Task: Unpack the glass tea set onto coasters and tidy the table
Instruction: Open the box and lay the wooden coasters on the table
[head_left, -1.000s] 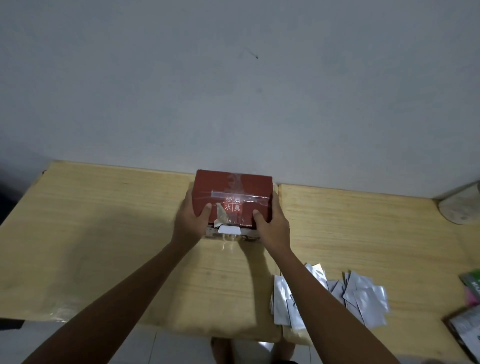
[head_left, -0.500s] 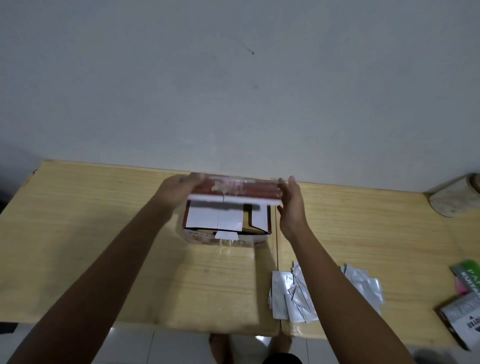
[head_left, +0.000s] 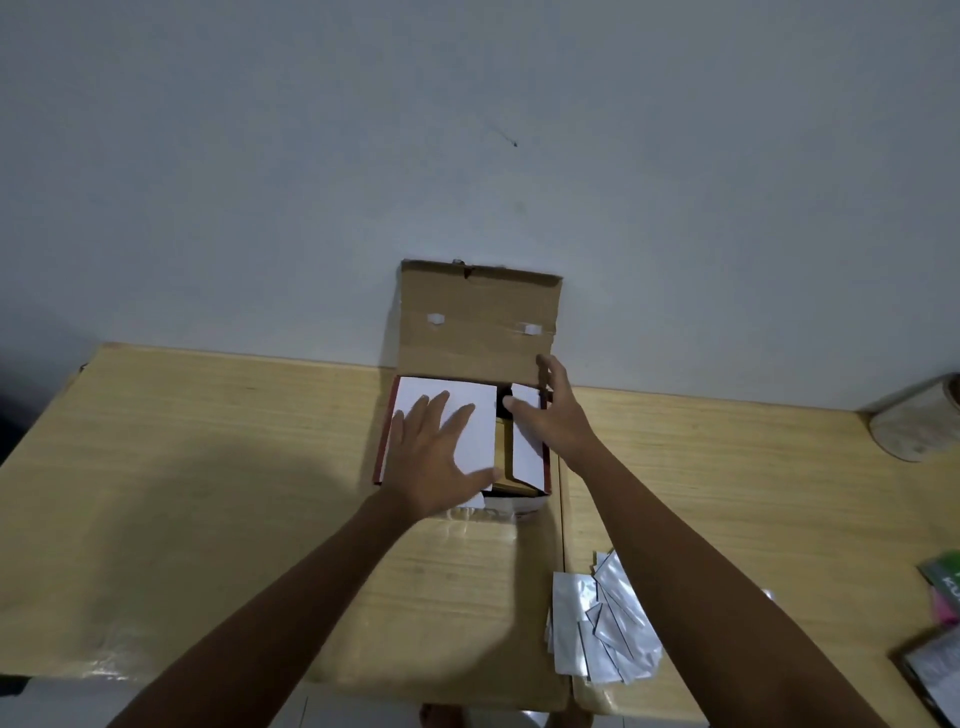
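I see the red box (head_left: 462, 467) at the centre of the frame, pushed up to the wall, its long side running left to right and its opening facing up; the brown lid (head_left: 478, 322) stands upright at the back edge, leaning on the grey wall (head_left: 467, 130); my left hand (head_left: 436, 457) lies flat with fingers spread wide on the larger white flap (head_left: 467, 410), holding nothing; my right hand (head_left: 550, 415) curls loosely over the narrower white flap (head_left: 522, 457) at the box's right side, thumb at the dark gap between the flaps; whether it pinches the flap I cannot tell; the contents are hidden, only a brown strip of card shows in the gap; the tabletop (head_left: 208, 467) is pale wood, two sections meeting at a seam just right of the box; silver sachets (head_left: 597, 629) lie heaped in the lower right; a round pale object (head_left: 914, 426) and some packets (head_left: 940, 623) are cut off by the right edge.
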